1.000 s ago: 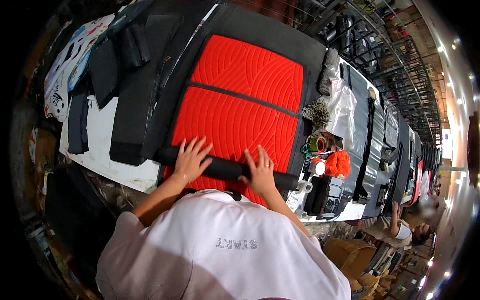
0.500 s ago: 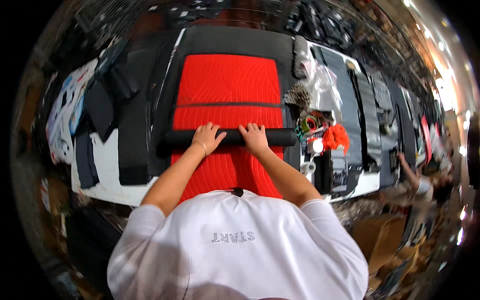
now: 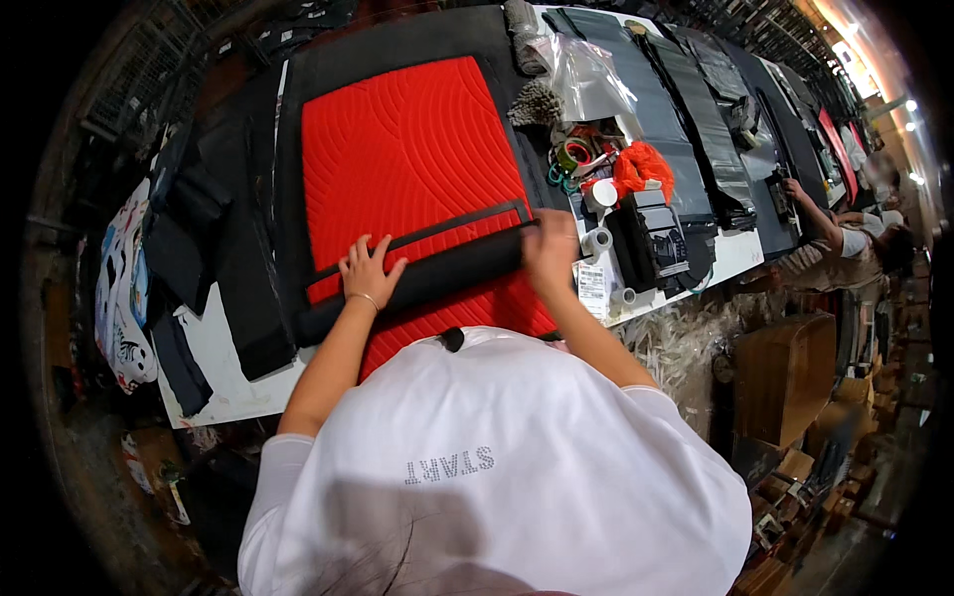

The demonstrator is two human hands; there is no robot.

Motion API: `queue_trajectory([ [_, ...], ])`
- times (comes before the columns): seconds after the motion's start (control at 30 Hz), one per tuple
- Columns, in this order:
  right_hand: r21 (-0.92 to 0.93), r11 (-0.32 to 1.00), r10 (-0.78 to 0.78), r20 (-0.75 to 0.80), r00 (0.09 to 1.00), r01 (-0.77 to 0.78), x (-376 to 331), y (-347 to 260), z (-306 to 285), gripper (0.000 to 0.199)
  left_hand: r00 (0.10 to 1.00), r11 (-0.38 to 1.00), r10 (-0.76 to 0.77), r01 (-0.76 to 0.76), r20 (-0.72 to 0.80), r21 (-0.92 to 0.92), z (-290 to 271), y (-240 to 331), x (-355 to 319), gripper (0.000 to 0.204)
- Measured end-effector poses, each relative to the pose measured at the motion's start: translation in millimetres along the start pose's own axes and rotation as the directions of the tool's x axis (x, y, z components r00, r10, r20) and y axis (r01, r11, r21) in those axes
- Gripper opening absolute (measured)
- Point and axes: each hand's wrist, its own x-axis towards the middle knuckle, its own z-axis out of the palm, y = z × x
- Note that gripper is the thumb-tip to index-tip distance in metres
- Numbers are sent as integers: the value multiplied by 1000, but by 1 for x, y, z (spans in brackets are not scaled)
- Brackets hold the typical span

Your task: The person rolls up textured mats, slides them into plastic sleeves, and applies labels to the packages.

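Note:
A red quilted fabric piece with curved stitching and a black border lies on the table in front of me. Across its near part runs a black roll, and more red fabric shows on my side of it. My left hand rests on the roll's left part, fingers spread over its far edge onto the red. At the roll's right end is my right hand, smeared by motion, so its fingers cannot be made out. A narrow black strip lies on the red just beyond the roll.
Right of the fabric are tape rolls, an orange-red bag, clear plastic and a white label sheet. Dark fabric pieces lie to the left. Farther right, another person's arm reaches over the table.
The view has turned and shifted, so the fabric looks tilted. My hands are farther apart along the roll, the right now at its end. The black strip appears closer to the roll.

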Motion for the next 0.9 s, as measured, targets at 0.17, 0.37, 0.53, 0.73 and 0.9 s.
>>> queue_trajectory([
  [0.17,-440,748,603,136,786,-497,-3,116,-32,50,998,998,58,-59,-39,-28,4,-8,10,52],
  [0.37,-410,738,622,104,776,-537,-6,169,-12,52,997,997,74,-74,-25,-19,1,-2,15,53],
  [0.53,564,531,559,327,762,-632,14,106,-6,38,1000,999,25,-26,-13,-29,7,-11,5,54],
  [0.73,683,107,-16,728,685,-723,-2,-25,21,32,990,995,102,-102,-101,3,11,-8,8,49],
  [0.9,707,456,-120,651,750,-540,-20,-9,61,29,992,975,109,-120,-65,-187,7,30,15,38],
])
